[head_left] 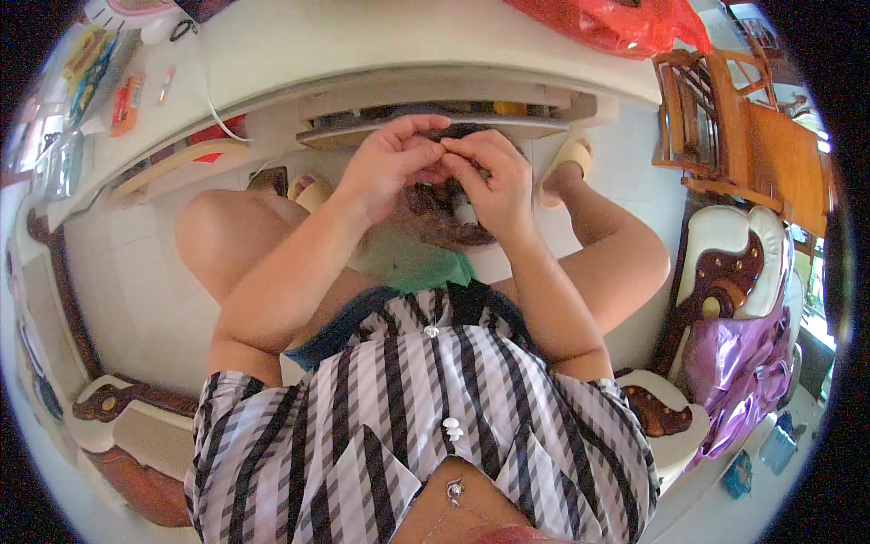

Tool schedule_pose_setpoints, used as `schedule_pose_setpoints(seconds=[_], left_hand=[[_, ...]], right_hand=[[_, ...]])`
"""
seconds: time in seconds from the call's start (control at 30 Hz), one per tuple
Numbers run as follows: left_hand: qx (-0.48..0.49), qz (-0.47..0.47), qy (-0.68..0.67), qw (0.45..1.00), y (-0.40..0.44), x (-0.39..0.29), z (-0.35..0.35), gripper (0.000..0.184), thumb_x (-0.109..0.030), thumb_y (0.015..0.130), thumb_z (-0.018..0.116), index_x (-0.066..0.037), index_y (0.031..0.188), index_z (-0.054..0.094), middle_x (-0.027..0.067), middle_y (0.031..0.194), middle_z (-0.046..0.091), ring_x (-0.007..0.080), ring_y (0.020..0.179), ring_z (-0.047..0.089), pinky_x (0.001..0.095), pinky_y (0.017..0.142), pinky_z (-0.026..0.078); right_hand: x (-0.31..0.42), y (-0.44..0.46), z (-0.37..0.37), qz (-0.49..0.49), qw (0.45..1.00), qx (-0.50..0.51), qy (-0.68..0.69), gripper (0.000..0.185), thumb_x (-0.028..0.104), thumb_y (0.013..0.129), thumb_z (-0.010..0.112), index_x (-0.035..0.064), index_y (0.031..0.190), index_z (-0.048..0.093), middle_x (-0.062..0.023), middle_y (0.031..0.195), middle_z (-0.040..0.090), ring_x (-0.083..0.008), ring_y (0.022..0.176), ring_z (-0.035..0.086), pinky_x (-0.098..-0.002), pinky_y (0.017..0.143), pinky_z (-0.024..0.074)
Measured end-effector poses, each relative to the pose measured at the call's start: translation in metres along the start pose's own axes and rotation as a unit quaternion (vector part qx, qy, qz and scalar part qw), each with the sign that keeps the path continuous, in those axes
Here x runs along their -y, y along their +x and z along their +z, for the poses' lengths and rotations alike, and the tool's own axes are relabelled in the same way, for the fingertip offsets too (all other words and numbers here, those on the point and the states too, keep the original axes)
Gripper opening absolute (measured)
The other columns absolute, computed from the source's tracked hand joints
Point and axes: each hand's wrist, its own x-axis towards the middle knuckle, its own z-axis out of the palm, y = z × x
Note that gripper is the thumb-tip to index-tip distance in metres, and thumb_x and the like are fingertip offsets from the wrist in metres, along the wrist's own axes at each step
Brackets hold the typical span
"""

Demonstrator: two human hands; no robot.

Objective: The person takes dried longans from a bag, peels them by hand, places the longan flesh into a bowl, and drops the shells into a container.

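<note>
Both hands are raised close together in front of an open drawer (435, 125). My left hand (391, 163) has its fingers curled, with thumb and forefinger pinched at something too small to make out. Right beside it, my right hand (494, 177) is pinched as well, its fingertips meeting those of the left. Below the hands lies a dark round mass (435, 204) of unclear kind, partly hidden by them. Nearer my body, a green piece of cloth or plastic (421, 265) rests between my legs.
A long white table (362, 45) curves across the top, with a red plastic bag (625, 27) and an orange packet (127, 102) on it. Wooden chairs (770, 154) stand at the right, above a seat with shiny purple cloth (734, 363).
</note>
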Motion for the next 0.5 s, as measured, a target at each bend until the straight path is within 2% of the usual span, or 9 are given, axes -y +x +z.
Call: schedule_pose_setpoints(seconds=[0.13, 0.3, 0.43, 0.5], left_hand=[[0.027, 0.008, -0.018, 0.999, -0.002, -0.009, 0.009, 0.036, -0.007, 0.081, 0.056, -0.006, 0.115, 0.046, 0.0061, 0.091, 0.060, 0.0150, 0.077, 0.060, 0.0269, 0.071, 0.050], [0.121, 0.051, -0.087, 0.988, 0.004, -0.005, -0.002, 0.040, -0.009, 0.081, 0.057, -0.005, 0.118, 0.043, 0.0072, 0.089, 0.060, 0.0150, 0.075, 0.060, 0.0284, 0.070, 0.051], [0.098, 0.029, -0.159, 0.982, -0.001, -0.006, 0.003, 0.043, -0.009, 0.081, 0.057, -0.006, 0.120, 0.041, 0.0071, 0.085, 0.060, 0.0151, 0.077, 0.060, 0.0281, 0.070, 0.051], [0.072, 0.039, -0.149, 0.985, -0.002, -0.011, 0.005, 0.036, -0.016, 0.084, 0.054, -0.006, 0.117, 0.043, 0.0064, 0.080, 0.059, 0.0156, 0.073, 0.058, 0.0290, 0.066, 0.049]], right_hand=[[0.004, 0.007, -0.003, 0.014, 0.997, -0.052, 0.047, 0.011, 0.010, 0.073, 0.062, 0.0029, 0.081, 0.063, -0.0090, 0.076, 0.059, -0.0228, 0.070, 0.057, -0.0292, 0.064, 0.0452], [0.015, 0.013, -0.003, -0.003, 0.996, -0.037, 0.082, 0.008, 0.009, 0.071, 0.064, 0.0026, 0.076, 0.063, -0.0075, 0.072, 0.059, -0.0193, 0.067, 0.056, -0.0274, 0.061, 0.0440], [0.021, 0.018, 0.000, 0.026, 0.992, -0.024, 0.122, 0.009, 0.010, 0.071, 0.065, 0.0024, 0.075, 0.063, -0.0065, 0.068, 0.058, -0.0169, 0.065, 0.056, -0.0265, 0.061, 0.0432], [0.027, 0.025, -0.001, 0.054, 0.994, -0.011, 0.099, 0.009, 0.010, 0.072, 0.064, 0.0022, 0.075, 0.063, -0.0065, 0.068, 0.059, -0.0167, 0.066, 0.056, -0.0264, 0.061, 0.0434]])
